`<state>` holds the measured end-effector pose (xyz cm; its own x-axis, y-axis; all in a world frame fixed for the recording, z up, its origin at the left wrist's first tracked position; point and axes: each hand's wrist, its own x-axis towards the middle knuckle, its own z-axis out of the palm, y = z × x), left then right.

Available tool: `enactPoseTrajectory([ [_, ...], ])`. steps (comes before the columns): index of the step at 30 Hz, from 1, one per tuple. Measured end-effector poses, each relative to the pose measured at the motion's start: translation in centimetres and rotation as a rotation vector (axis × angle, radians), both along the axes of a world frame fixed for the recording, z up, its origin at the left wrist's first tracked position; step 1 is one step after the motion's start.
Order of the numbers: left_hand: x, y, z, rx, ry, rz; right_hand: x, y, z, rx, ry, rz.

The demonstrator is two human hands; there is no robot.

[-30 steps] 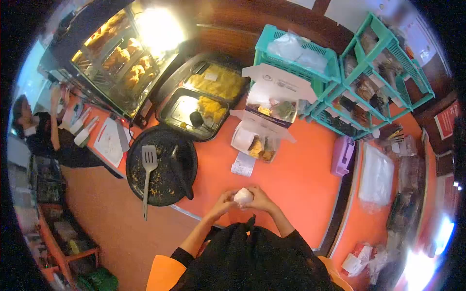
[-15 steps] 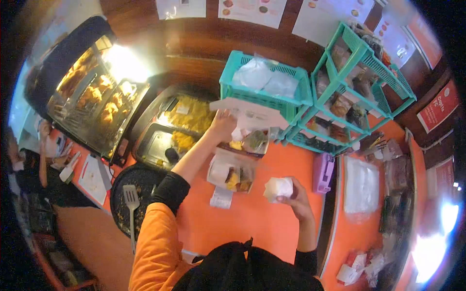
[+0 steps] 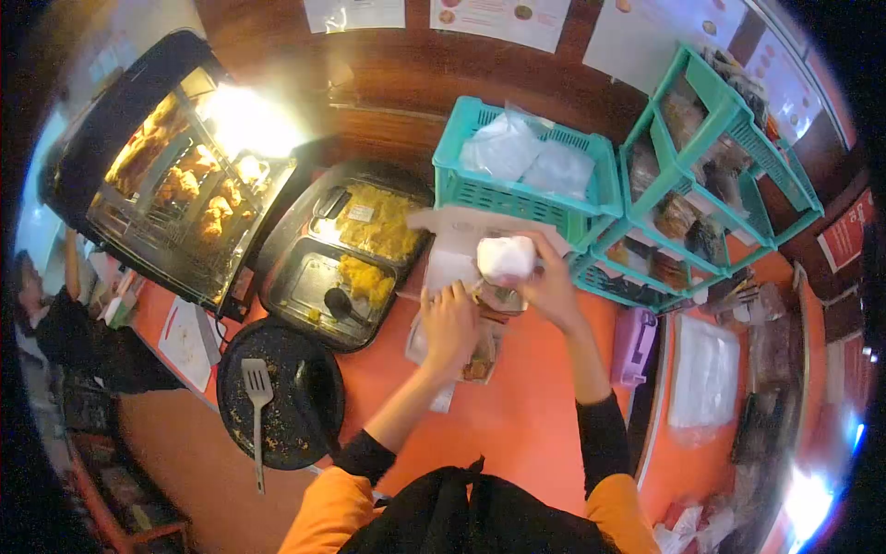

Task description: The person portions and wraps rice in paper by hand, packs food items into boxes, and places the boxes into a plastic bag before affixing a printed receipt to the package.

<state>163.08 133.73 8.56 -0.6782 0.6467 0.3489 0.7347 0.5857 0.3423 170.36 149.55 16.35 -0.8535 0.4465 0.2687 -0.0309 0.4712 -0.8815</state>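
My right hand (image 3: pixel 552 288) grips a white wrapped bundle (image 3: pixel 505 259) and holds it over the back food box (image 3: pixel 449 264), whose lid (image 3: pixel 482 222) stands raised behind it. My left hand (image 3: pixel 450 331) reaches to that box's front edge with its fingers stretched out; whether they pinch the edge is unclear. Beneath and beside the left hand sits a second box (image 3: pixel 482 360) with food in it, partly hidden. What lies inside the back box is mostly covered by the bundle and my right hand.
To the left are a tray of yellow food (image 3: pixel 378 226), a black round pan (image 3: pixel 277 420) with a slotted turner (image 3: pixel 257 397), and a lit warming cabinet (image 3: pixel 175 185). Teal baskets (image 3: pixel 526 185) and a purple tape dispenser (image 3: pixel 634 346) stand right. Another person (image 3: pixel 88 332) is at far left.
My right hand has carried the white bundle up and left to above the back box. My left hand has come down from the raised lid to the box's front edge.
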Motion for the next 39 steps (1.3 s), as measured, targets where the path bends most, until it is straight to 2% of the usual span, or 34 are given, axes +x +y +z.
enactPoseTrajectory([
  [1, 0.8, 0.2, -0.1, 0.005, 0.003, 0.009, -1.8, -0.2, 0.4, 0.005, 0.003, 0.009],
  [3, 2.2, 0.5, -0.3, 0.021, 0.028, 0.12, -4.5, -0.7, 0.8, 0.502, -0.202, -0.012],
  [4, 2.1, 0.9, -1.4, 0.089, 0.027, 0.148, -5.5, -0.6, 0.4, 0.508, -0.2, -0.004],
  [6, 2.1, 1.0, -2.2, 0.14, 0.019, 0.15, -7.3, -0.4, -0.6, 0.652, -0.351, 0.205],
  [7, 2.1, 1.1, -2.4, 0.184, 0.008, 0.143, -8.1, -0.3, -0.8, 0.657, -0.354, 0.208],
  [9, 2.3, 0.9, -2.3, 0.196, -0.011, 0.115, -10.0, 0.0, -1.1, 0.617, -0.759, 0.326],
  [10, 2.2, 0.7, -2.1, 0.204, -0.023, 0.084, -11.0, 0.7, -1.9, 0.618, -0.761, 0.324],
  [11, 2.1, 0.6, -2.3, 0.204, -0.024, 0.08, -12.3, 1.5, -3.0, 0.499, -0.781, 0.539],
  [14, 1.5, -0.1, -2.6, 0.162, -0.09, 0.013, -14.4, 3.4, -6.5, 0.27, -0.821, 0.79],
  [15, 1.2, -0.5, -2.3, 0.231, -0.082, -0.035, -14.6, 3.6, -7.1, 0.17, -0.849, 0.836],
  [17, 0.2, -1.3, -1.3, 0.297, -0.074, -0.105, -14.2, 1.6, -5.0, 0.19, -0.824, 0.739],
  [19, -1.1, -1.9, -0.2, 0.264, -0.09, -0.112, -12.7, -0.5, -0.8, 0.756, -0.958, 0.525],
  [20, -2.0, -2.2, 0.1, 0.249, -0.006, -0.146, -12.8, 0.5, -5.7, 0.798, -0.634, 0.354],
  [21, -3.0, -2.4, 0.0, 0.247, -0.012, -0.159, -12.6, 0.7, -6.7, 0.791, -0.643, 0.343],
  [23, -5.2, -2.6, -0.2, 0.112, 0.096, -0.19, -12.2, 1.0, -7.3, 0.662, -0.414, 0.361],
  [25, -7.0, -2.7, 0.5, 0.13, 0.115, -0.249, -11.5, 1.6, -7.5, 0.637, -0.31, 0.405],
  [27, -7.2, -2.5, 1.3, 0.145, 0.135, -0.301, -10.7, 2.0, -9.2, 0.545, -0.065, 0.346],
  [28, -7.1, -2.3, 1.8, 0.278, 0.048, -0.213, -9.4, 1.6, -8.0, 0.545, -0.059, 0.335],
  [29, -7.1, -2.0, 2.1, 0.413, -0.043, -0.12, -7.1, 0.8, -5.3, 0.467, -0.16, 0.049],
  [30, -7.8, -2.4, 0.9, 0.394, -0.115, -0.109, -5.0, 0.4, -3.2, 0.381, -0.259, -0.233],
  [31, -8.3, -2.6, -0.5, 0.392, -0.114, -0.111, -2.8, 0.9, -2.2, 0.285, -0.415, -0.373],
  [32, -8.7, -2.7, -1.9, 0.359, -0.249, -0.131, -1.3, 1.3, -1.7, 0.183, -0.57, -0.513],
  [33, -9.0, -2.7, -3.1, 0.323, -0.386, -0.151, -1.1, 1.7, -3.8, 0.179, -0.572, -0.516],
  [34, -9.5, -2.3, -3.9, 0.185, -0.429, -0.136, -1.3, 2.7, -7.4, 0.224, -0.544, -0.583],
  [35, -9.6, -1.8, -3.4, 0.178, -0.427, -0.148, -1.2, 3.4, -9.9, 0.267, -0.514, -0.655],
  [37, -9.7, -0.6, -2.1, -0.103, -0.376, -0.043, -2.0, 3.2, -10.3, 0.159, -0.468, -0.581],
  [39, -9.9, 0.3, -2.4, -0.064, -0.3, -0.038, -2.3, 2.8, -10.0, 0.241, -0.579, -0.568],
])
